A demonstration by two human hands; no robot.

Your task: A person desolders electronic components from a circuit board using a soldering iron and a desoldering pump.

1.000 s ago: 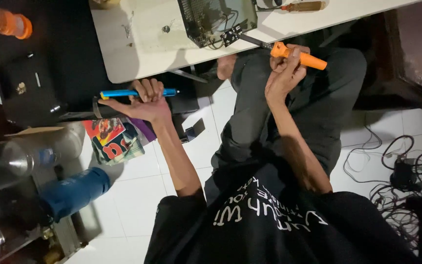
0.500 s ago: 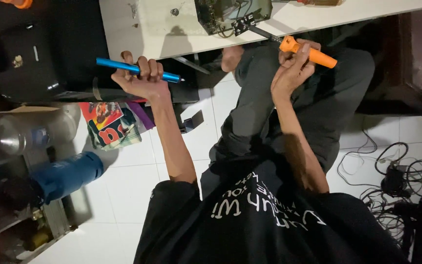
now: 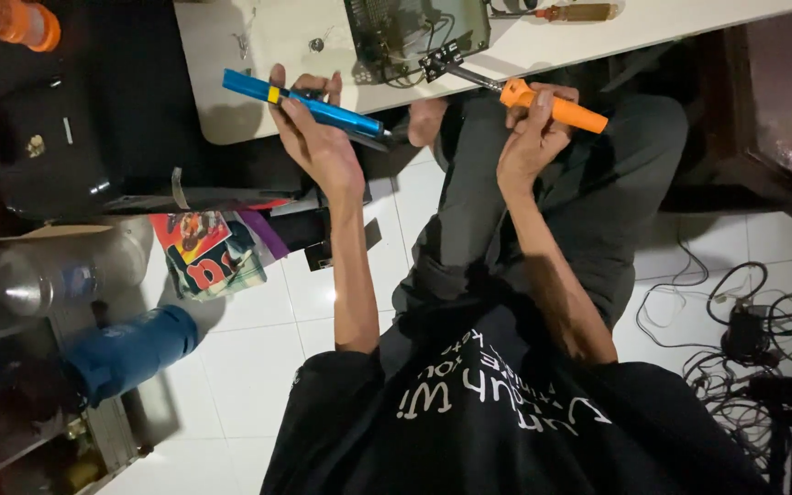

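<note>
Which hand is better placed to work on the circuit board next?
Likely right hand: its orange tool points its tip at the circuit board; the left hand holds the blue tool farther away.

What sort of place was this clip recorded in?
Probably a home electronics repair spot, set up on the floor. The person sits on white tiles at a low white table bearing an opened circuit board, with tangled cables alongside.

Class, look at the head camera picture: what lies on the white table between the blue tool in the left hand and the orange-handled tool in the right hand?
In the head view, a green circuit board with dark wires lies on the table between the blue tool and the orange-handled tool.
</note>
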